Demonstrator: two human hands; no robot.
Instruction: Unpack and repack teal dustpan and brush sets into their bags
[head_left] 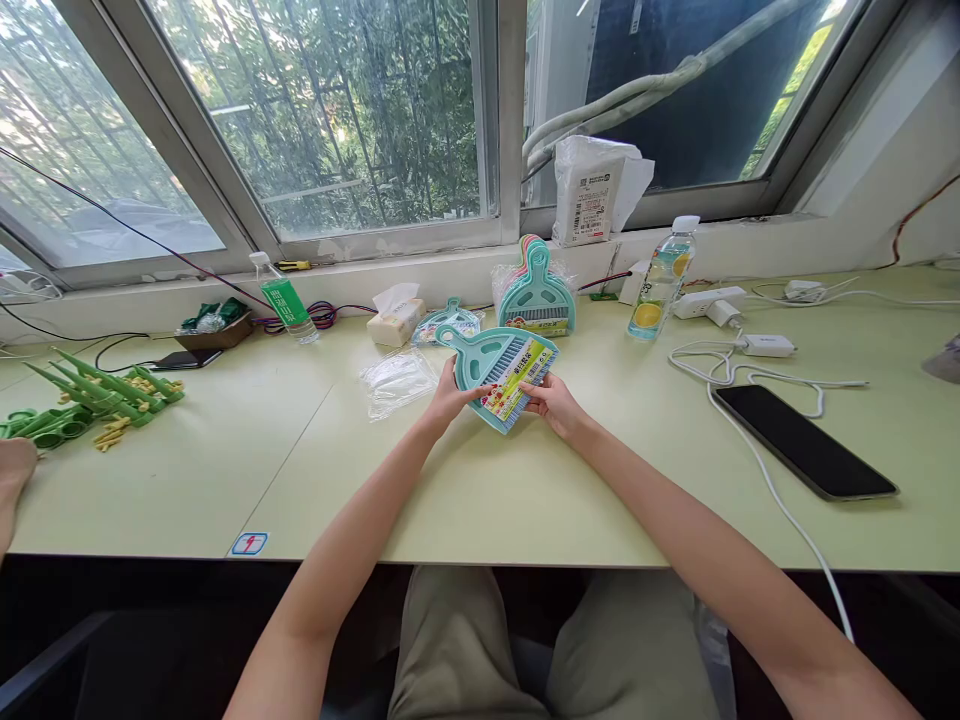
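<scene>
A teal mini dustpan and brush set [480, 352] with a yellow printed label is tilted over the table in front of me. My left hand [451, 394] is closed on its left edge below the handle, thumb on the front. At the lower right edge, my right hand [556, 404] grips the same set, its thumb near the label. Clear plastic bags [397, 382] lie flat to the left of my hands. Behind, more dustpan sets [537, 290] stand stacked upright against the wall, and another teal set [452, 318] lies beside a tissue pack [397, 318].
A green-labelled bottle [285, 300] and a lemon-printed bottle [661, 282] stand at the back. A phone [806, 440] and white cables [739, 375] lie right. At far left, another person's hand [15, 480] rests near green plastic pieces [112, 395]. The table edge [525, 563] is close.
</scene>
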